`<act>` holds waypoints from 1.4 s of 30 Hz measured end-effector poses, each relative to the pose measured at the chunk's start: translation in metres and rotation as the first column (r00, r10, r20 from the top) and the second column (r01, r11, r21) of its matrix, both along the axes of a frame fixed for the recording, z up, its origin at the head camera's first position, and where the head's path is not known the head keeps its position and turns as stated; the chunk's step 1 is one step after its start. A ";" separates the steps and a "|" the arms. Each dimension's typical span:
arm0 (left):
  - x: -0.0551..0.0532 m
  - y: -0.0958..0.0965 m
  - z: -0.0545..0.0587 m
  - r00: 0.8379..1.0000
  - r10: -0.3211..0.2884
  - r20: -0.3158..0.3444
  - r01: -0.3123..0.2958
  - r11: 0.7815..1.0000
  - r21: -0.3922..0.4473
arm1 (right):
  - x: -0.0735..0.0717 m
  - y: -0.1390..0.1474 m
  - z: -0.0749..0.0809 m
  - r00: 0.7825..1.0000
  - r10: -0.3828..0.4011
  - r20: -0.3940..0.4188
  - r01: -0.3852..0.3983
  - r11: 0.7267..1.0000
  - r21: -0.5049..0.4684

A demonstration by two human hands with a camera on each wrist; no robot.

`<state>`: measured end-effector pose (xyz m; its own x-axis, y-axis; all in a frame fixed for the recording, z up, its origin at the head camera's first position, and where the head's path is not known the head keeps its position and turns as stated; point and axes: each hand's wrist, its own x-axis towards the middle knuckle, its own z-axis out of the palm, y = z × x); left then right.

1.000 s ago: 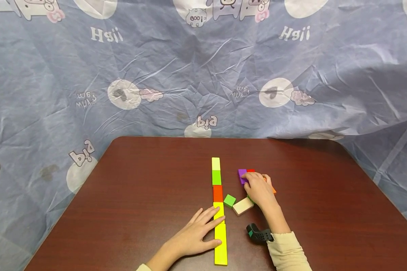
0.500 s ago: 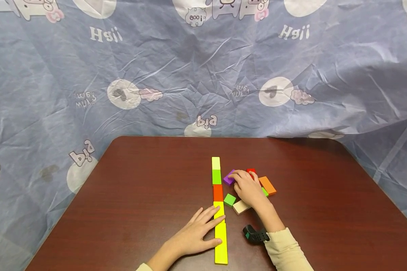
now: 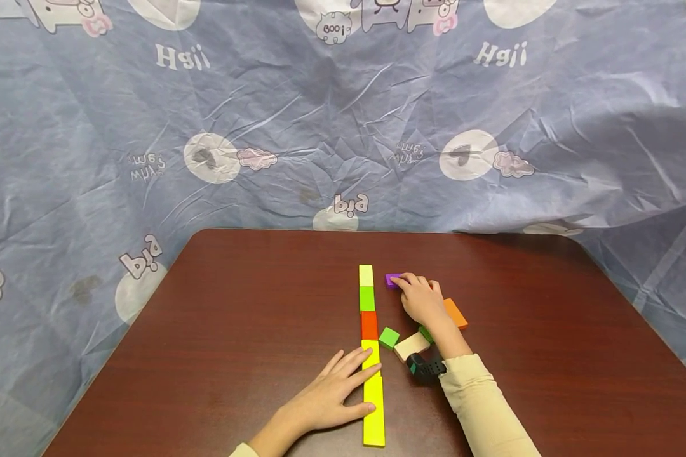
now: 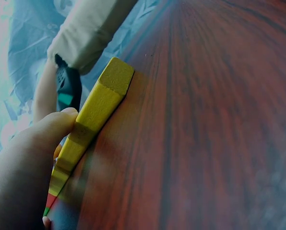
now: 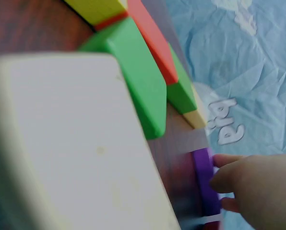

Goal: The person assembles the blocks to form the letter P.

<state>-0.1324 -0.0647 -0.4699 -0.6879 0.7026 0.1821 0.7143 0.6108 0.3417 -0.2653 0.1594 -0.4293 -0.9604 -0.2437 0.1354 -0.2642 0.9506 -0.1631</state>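
A straight row runs away from me: a long yellow block (image 3: 374,428), a shorter yellow one (image 3: 368,348), an orange-red block (image 3: 369,325), a green block (image 3: 367,298) and a pale yellow block (image 3: 366,275). My left hand (image 3: 326,397) lies with fingers spread across the two yellow blocks, its thumb on the long one. Right of the row's far end, my right hand (image 3: 424,301) holds a purple block (image 3: 392,280) with its fingertips. In the right wrist view, thumb and fingers meet that purple block (image 5: 207,182) along its edge.
Beside the row lie a small green block (image 3: 389,337), a cream block (image 3: 410,346), another green block (image 3: 427,334) and an orange block (image 3: 456,314). A black wrist strap (image 3: 425,367) hangs at the right wrist, over the table (image 3: 251,304). Printed cloth (image 3: 297,114) hangs behind.
My right hand has moved the purple block left, then farther back, turning it to lie crosswise. The red block seen earlier is now hidden behind that hand. The left hand stays in place.
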 end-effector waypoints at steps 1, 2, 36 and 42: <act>0.000 0.000 0.000 1.000 0.000 0.001 0.000 1.000 0.001 | -0.003 0.000 0.000 1.000 -0.007 0.000 0.007 1.000 0.004; 0.000 0.000 0.000 1.000 0.001 0.000 -0.001 1.000 0.000 | -0.006 -0.001 0.000 1.000 -0.013 0.004 0.013 1.000 0.001; -0.001 0.000 0.001 1.000 -0.002 -0.007 0.002 1.000 -0.007 | -0.023 -0.027 -0.007 1.000 -0.016 0.012 0.016 1.000 -0.025; 0.000 -0.001 0.003 1.000 0.002 0.020 -0.002 1.000 -0.008 | -0.018 -0.020 -0.002 0.999 -0.034 0.031 0.037 0.995 -0.094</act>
